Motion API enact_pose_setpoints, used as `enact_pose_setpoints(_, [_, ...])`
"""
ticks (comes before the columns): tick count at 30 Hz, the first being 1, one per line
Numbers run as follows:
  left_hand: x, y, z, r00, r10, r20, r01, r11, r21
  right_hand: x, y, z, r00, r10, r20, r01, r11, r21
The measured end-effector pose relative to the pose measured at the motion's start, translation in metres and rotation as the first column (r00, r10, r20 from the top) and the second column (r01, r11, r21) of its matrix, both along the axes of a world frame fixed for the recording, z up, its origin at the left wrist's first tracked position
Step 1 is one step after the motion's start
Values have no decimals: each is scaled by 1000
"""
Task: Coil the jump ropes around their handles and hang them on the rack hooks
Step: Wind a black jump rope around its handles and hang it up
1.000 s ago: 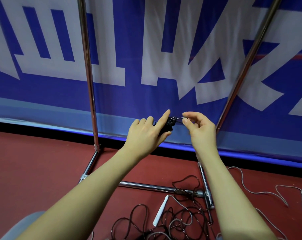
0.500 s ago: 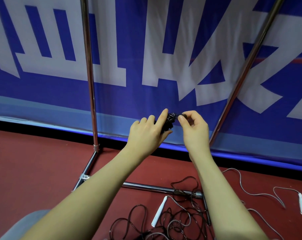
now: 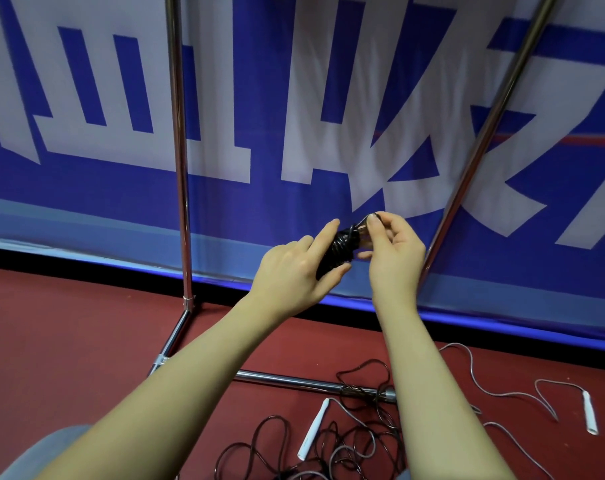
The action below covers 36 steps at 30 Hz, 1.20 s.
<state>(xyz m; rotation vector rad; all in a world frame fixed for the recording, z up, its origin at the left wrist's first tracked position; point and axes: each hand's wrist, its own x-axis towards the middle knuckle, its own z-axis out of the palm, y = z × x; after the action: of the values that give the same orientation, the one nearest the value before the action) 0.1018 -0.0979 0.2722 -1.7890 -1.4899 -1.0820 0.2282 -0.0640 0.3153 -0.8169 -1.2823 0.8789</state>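
Note:
A black jump rope (image 3: 342, 247) is wound tightly round its handles into a bundle held up in front of the banner. My left hand (image 3: 294, 271) grips the bundle from below, index finger stretched along it. My right hand (image 3: 393, 251) pinches a short loop of the rope at the bundle's upper end. The chrome rack (image 3: 180, 168) stands behind, its two uprights either side of my hands; its hooks are out of view.
Loose black rope (image 3: 329, 441) lies tangled on the red floor by the rack's base bar (image 3: 294, 379). A grey rope (image 3: 484, 386) with white handles (image 3: 313, 429) trails to the right. A blue and white banner (image 3: 86, 202) fills the background.
My right hand has closed in on the bundle's end and lifted the rope loop a little upward. My left hand has kept its grip.

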Motion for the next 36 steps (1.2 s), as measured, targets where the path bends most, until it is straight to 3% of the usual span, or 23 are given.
enact_pose_setpoints(3, [2, -3, 1, 1000, 20, -6, -20, 1000, -1, -5, -2, 2, 995, -37, -96, 33, 999, -39])
enact_pose_setpoints(14, [0, -16, 3, 994, 75, -81, -71, 997, 43, -13, -8, 12, 974, -74, -215, 36, 984, -175])
enact_pose_setpoints(19, [-15, -24, 12, 994, 78, -73, -73, 995, 73, -11, -22, 28, 989, 76, -124, -89, 991, -98])
enact_pose_setpoints(26, [-27, -53, 52, 959, 214, -188, -197, 975, 107, -20, -52, 57, 993, 118, 10, -119, 991, 57])
enact_pose_setpoints(32, [-30, -64, 108, 940, 269, -209, -225, 951, 210, -28, -65, 110, 984, 167, -58, -161, 982, 97])
enact_pose_setpoints(36, [-35, -58, 148, 953, 245, -180, -200, 951, 234, -31, -61, 148, 988, 155, -17, -151, 978, 141])
